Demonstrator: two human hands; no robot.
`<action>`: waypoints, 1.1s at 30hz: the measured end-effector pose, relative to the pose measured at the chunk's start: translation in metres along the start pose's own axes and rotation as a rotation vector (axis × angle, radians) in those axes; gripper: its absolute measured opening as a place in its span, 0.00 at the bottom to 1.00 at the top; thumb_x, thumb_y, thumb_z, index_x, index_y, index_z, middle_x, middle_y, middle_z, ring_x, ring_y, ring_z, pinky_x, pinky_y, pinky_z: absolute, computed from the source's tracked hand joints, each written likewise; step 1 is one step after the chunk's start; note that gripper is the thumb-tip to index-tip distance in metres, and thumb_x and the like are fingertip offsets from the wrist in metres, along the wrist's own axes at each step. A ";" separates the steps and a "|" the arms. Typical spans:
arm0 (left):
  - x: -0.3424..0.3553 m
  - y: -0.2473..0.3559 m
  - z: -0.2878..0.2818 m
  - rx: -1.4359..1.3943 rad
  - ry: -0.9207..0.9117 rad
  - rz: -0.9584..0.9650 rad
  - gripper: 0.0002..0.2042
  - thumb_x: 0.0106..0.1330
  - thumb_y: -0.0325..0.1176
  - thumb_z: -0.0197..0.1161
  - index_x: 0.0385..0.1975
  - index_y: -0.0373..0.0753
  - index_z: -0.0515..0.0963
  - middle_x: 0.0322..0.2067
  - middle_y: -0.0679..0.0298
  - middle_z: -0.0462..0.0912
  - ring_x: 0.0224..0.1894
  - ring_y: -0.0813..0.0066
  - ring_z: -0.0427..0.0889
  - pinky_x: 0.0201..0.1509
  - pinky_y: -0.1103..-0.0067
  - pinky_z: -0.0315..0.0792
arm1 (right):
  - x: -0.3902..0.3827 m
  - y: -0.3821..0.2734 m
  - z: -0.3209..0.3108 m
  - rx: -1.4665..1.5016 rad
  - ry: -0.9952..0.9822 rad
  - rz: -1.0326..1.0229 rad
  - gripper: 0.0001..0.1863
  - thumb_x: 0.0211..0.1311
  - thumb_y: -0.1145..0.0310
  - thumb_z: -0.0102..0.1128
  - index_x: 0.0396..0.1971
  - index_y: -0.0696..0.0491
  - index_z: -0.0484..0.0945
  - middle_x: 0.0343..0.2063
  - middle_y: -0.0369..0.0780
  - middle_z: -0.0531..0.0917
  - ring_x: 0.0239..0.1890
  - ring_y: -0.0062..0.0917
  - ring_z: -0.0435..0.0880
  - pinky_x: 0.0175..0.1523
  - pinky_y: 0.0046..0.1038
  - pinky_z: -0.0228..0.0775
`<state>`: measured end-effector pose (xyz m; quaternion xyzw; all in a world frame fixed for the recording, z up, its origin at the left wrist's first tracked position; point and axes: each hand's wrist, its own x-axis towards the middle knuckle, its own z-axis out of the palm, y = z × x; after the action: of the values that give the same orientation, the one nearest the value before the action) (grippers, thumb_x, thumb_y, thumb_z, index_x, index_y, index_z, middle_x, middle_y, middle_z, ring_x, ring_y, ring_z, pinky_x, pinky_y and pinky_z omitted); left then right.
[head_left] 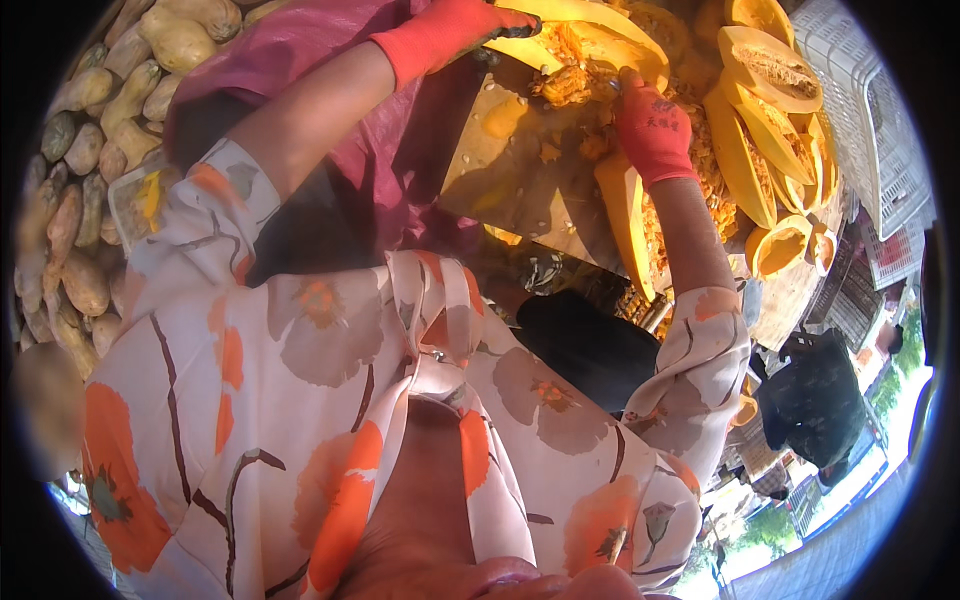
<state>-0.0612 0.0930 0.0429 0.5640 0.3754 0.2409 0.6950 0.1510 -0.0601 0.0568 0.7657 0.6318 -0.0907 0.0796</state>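
My left hand (450, 38), in a red glove with a dark palm, grips one end of a cut yellow-orange squash half (632, 45) at the top. The half lies with its hollow side showing. My right hand (652, 125), also gloved in red, is closed at the near edge of that half. Whatever its fingers hold is too small to name. Between the hands hangs a clump of stringy orange pulp (563, 88) with seeds. Under it is a wooden board (490, 175) with scattered seeds and scraps. Another squash piece (625, 220) leans below my right wrist.
Several cut squash halves (768, 70) are piled on the right, beside white plastic crates (850, 110). Whole tan squashes (88, 150) are heaped at the left. A maroon cloth (350, 110) drapes below my left forearm. A person in dark clothes (815, 400) is at the far right.
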 end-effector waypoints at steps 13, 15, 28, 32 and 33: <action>-0.010 -0.026 0.015 -0.173 0.109 -0.024 0.12 0.61 0.30 0.66 0.42 0.37 0.74 0.33 0.66 0.80 0.33 0.78 0.78 0.38 0.80 0.73 | 0.012 -0.022 -0.034 1.259 -0.103 0.595 0.19 0.62 0.58 0.58 0.50 0.52 0.77 0.22 0.35 0.77 0.17 0.14 0.68 0.20 0.18 0.57; -0.014 -0.028 0.014 -0.208 0.165 -0.042 0.11 0.62 0.32 0.66 0.41 0.38 0.75 0.34 0.67 0.80 0.33 0.79 0.78 0.38 0.81 0.73 | 0.008 -0.019 -0.034 1.114 -0.069 0.444 0.22 0.58 0.60 0.62 0.50 0.56 0.76 0.25 0.36 0.79 0.22 0.17 0.73 0.24 0.20 0.63; -0.060 -0.037 0.020 0.070 -0.098 -0.344 0.19 0.68 0.40 0.61 0.54 0.36 0.73 0.42 0.68 0.80 0.44 0.84 0.74 0.49 0.84 0.67 | -0.056 -0.086 -0.014 0.662 0.178 0.182 0.12 0.62 0.67 0.53 0.43 0.54 0.72 0.28 0.49 0.82 0.32 0.47 0.81 0.36 0.44 0.72; 0.001 0.002 0.012 -0.097 0.096 -0.274 0.38 0.57 0.58 0.66 0.62 0.39 0.66 0.53 0.59 0.76 0.53 0.68 0.74 0.60 0.72 0.64 | -0.066 -0.087 0.007 0.631 0.134 0.208 0.12 0.60 0.66 0.55 0.40 0.55 0.71 0.30 0.50 0.81 0.32 0.47 0.81 0.35 0.44 0.72; 0.012 0.025 0.018 -0.034 0.125 -0.244 0.41 0.54 0.60 0.67 0.63 0.40 0.65 0.54 0.57 0.76 0.53 0.65 0.76 0.58 0.71 0.66 | -0.071 -0.086 0.014 0.648 0.130 0.235 0.12 0.59 0.66 0.55 0.40 0.55 0.71 0.29 0.50 0.81 0.32 0.47 0.81 0.35 0.45 0.72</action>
<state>-0.0373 0.0970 0.0658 0.4860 0.4796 0.1957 0.7039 0.0530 -0.1147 0.0592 0.8228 0.4815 -0.2280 -0.1980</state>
